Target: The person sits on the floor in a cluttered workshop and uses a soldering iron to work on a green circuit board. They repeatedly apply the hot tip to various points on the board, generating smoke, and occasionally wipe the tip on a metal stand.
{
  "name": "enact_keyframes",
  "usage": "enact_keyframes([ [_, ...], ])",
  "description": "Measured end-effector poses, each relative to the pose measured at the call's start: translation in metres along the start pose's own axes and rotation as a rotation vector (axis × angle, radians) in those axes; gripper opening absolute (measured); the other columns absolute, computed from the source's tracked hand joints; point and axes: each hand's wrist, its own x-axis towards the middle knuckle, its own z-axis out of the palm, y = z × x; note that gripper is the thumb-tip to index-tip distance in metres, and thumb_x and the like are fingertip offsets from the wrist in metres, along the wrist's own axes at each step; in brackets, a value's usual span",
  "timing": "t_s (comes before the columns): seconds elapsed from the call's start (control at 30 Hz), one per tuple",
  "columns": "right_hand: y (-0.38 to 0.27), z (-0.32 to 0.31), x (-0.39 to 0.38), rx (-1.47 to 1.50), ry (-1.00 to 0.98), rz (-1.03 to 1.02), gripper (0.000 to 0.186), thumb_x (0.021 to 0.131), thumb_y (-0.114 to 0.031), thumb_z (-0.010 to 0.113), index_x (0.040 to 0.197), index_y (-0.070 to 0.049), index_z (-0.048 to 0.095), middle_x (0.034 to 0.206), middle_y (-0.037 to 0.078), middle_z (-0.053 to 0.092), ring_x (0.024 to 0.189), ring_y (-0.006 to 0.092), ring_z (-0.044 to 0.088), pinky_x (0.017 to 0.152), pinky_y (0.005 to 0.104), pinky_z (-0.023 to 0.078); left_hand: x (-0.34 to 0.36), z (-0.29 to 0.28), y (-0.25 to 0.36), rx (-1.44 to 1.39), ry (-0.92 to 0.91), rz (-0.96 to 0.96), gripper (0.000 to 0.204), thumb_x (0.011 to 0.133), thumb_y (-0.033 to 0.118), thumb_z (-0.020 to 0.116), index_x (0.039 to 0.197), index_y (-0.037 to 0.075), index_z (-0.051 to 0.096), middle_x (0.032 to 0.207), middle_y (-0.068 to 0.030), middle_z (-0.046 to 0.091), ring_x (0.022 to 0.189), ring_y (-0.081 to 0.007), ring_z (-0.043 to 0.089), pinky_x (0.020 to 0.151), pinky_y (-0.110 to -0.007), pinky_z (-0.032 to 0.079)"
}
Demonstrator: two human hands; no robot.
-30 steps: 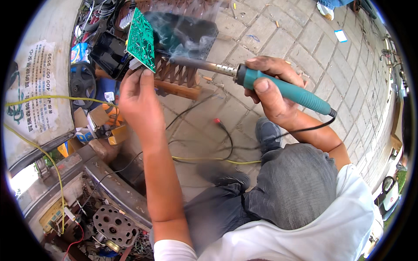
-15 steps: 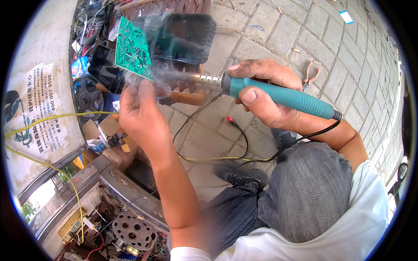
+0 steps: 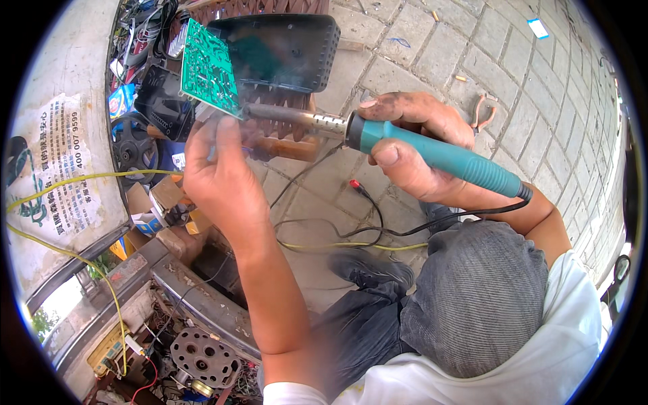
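Observation:
My right hand (image 3: 417, 142) is closed round the teal handle of a soldering iron (image 3: 439, 152), whose black cord trails off behind the grip. The iron points left, and its metal tip meets the lower right corner of a green circuit board (image 3: 210, 69). That board is tilted up, solder side showing. Under its lower edge my left hand (image 3: 219, 152) is closed in a pinch; whether the fingers grip the board itself or a part attached below it is hidden. Behind the board lies an open black plastic housing (image 3: 283, 50).
A slatted brown wooden stand (image 3: 293, 147) supports the housing. Pliers (image 3: 483, 113) lie on the paving at right. Black cords and a yellow cable (image 3: 324, 246) cross the ground by my shoe. At lower left sits a bin of metal parts (image 3: 202, 358), with small cardboard boxes (image 3: 169, 196) above it.
The thick smoke round the iron's tip has thinned to a faint haze. Iron and right hand have shifted slightly right and down; the board has barely moved.

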Motion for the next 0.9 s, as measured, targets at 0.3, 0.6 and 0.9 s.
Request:
enact_keyframes([
  [0.3,0.002,0.011,-0.003,-0.035,0.111,-0.002,0.036,0.073,-0.022,0.078,0.103,-0.006,0.063,0.078,0.006,0.067,0.060,0.0137,0.066,0.052,0.0253,0.052,-0.001,0.000,-0.001,-0.004,0.008,0.005,0.019,0.087,0.009,0.063,0.097,-0.007,0.062,0.088,-0.0119,0.064,0.075,-0.0192,0.064,0.072,-0.032,0.056],
  [0.6,0.000,0.011,0.000,-0.075,0.125,-0.058,0.035,0.072,-0.021,0.078,0.101,-0.007,0.063,0.080,0.007,0.067,0.061,0.0156,0.066,0.053,0.0266,0.052,0.000,0.002,-0.001,-0.013,0.024,-0.007,0.017,0.088,0.007,0.062,0.097,-0.007,0.062,0.089,-0.0118,0.064,0.076,-0.0187,0.064,0.071,-0.032,0.057],
  [0.9,0.002,0.011,-0.001,-0.063,0.114,-0.034,0.035,0.072,-0.022,0.078,0.100,-0.007,0.063,0.078,0.007,0.067,0.060,0.0160,0.066,0.051,0.0267,0.052,0.000,0.003,-0.001,-0.028,0.036,-0.004,0.018,0.088,0.006,0.062,0.096,-0.009,0.061,0.089,-0.0131,0.063,0.076,-0.0203,0.064,0.070,-0.033,0.057],
])
